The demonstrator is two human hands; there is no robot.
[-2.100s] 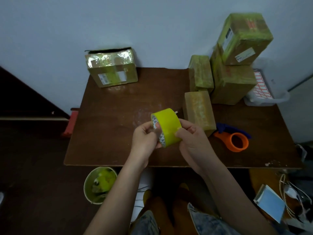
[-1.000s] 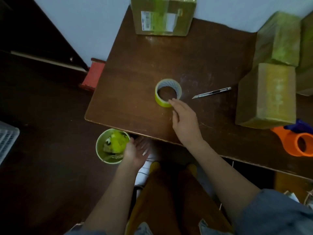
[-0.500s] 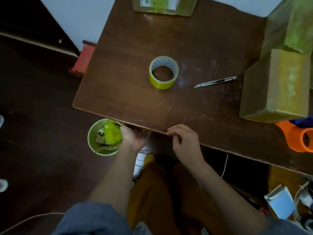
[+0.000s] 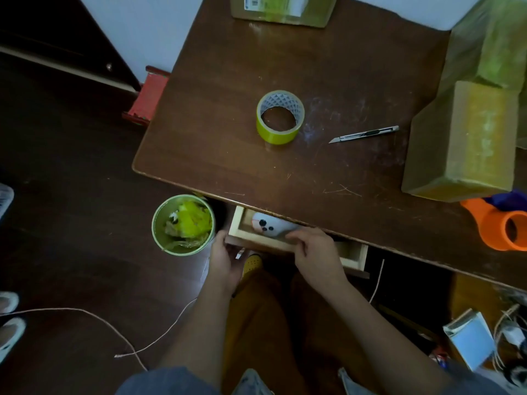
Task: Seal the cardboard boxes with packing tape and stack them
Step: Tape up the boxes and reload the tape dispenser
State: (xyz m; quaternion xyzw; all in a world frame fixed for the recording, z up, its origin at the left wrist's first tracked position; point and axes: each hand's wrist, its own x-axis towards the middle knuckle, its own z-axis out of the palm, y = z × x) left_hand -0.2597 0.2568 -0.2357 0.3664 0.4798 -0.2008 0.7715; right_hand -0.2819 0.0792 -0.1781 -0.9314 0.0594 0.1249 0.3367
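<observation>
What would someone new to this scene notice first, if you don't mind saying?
Probably the yellow tape roll lying flat mid-table, with a box cutter to its right. Below the table's near edge a wooden drawer is open; the left hand grips its front and the right hand reaches in. A green bin stands on the floor beside it.

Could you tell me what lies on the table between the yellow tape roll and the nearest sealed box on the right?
In the head view, a utility knife lies between the tape roll and the sealed box, on the table, touching neither.

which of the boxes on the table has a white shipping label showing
The box at the table's far edge; white labels show on its front. The yellowish box at right and the greenish one behind it show none.
</observation>
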